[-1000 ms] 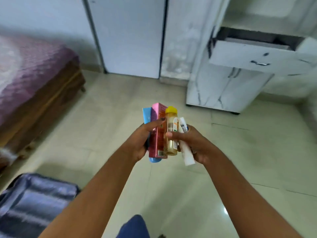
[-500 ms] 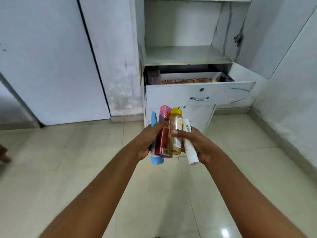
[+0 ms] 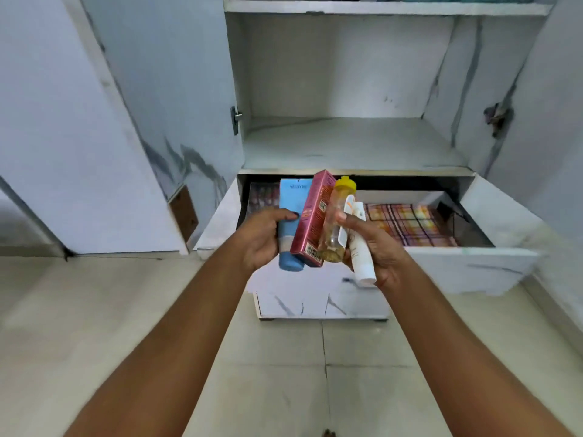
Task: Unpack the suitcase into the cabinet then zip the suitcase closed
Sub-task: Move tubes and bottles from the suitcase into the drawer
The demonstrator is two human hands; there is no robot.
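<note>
A: Why both hands on four small items?
B: One clamped bundle, one trip. Left hand (image 3: 263, 236) has its fingers wrapped on the flat blue plastic tube (image 3: 291, 228) and the pink cardboard carton (image 3: 312, 220). Right hand (image 3: 377, 247) is closed on the clear yellow-capped bottle (image 3: 336, 227) and the white squeeze tube (image 3: 359, 247). All four touch, roughly upright.
A: Where relative to the white marble-patterned cabinet (image 3: 176, 89)?
B: Over the front edge of the pulled-out white drawer (image 3: 467, 269). Folded plaid cloth (image 3: 410, 223) sits at 3 o'clock of the bundle. The middle shelf (image 3: 350, 146) at 12 is bare.
A: Suitcase?
B: Out of frame. Probably the drawer's left side gets them.
</note>
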